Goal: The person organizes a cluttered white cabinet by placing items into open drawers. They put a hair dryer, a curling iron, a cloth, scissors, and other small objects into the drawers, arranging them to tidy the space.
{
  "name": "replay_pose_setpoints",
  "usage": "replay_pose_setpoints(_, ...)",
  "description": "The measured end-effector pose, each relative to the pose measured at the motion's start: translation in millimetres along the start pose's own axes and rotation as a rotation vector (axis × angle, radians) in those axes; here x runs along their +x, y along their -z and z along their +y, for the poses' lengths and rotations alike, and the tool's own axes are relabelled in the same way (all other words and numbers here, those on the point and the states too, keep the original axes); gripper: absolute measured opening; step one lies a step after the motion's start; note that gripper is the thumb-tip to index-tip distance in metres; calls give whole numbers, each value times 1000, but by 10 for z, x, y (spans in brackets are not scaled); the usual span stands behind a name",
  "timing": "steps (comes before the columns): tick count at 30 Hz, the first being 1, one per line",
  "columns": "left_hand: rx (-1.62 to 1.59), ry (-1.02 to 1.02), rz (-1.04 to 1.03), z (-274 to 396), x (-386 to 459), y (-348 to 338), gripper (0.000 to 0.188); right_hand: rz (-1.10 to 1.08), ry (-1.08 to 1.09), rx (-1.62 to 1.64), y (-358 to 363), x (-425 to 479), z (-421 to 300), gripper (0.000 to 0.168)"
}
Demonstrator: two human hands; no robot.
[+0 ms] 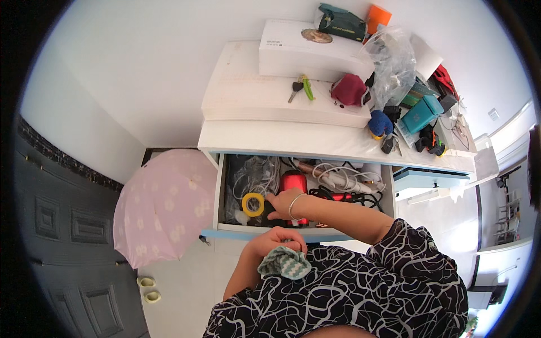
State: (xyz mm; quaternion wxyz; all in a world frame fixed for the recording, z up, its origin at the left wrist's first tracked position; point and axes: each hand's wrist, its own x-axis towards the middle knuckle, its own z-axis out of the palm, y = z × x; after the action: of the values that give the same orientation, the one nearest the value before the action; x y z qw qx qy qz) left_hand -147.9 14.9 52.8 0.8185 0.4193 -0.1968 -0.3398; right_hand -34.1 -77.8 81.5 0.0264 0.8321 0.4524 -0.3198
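An open drawer (221,181) of a white cabinet lies before me. My right hand (287,203), with a bracelet at its wrist, reaches into it beside a red shiny object (292,181) and a roll of yellow tape (253,205). Its fingertips touch something dark, and I cannot tell whether they grip it. Close to the drawer's front edge, my left hand (277,241) holds a green and white patterned cloth (285,263). White cables (264,179), a hair-styling iron (334,177) and black cords (374,202) also lie in the drawer.
On the cabinet top stand a white box (312,55), keys (297,87), a dark red cloth item (350,90), a clear plastic bag (391,67) and a teal box (422,114). An open pink umbrella (169,207) rests on the floor at left, near pale slippers (148,282) and a dark door (84,241).
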Motion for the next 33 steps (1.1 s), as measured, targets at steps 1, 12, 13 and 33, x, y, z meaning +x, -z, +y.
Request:
replay_pose_setpoints(1, 3, -3, 6, 8, -2, -5, 18, 38, -18, -32, 33, -45, 9, 53)
replay_pose_setpoints(12, -34, -11, 93, 7, -53, -55, 23, 973, -557, 168, 1591, -128, 782, 29)
replay_pose_setpoints(13, -45, 15, 131, 39, -55, -91, 22, 815, -607, 192, 1638, -96, 811, 30)
replay_pose_setpoints(33, 449, -252, 288, 26, 469, -645, 9, 1029, 129, 1393, -338, -2347, 764, 17)
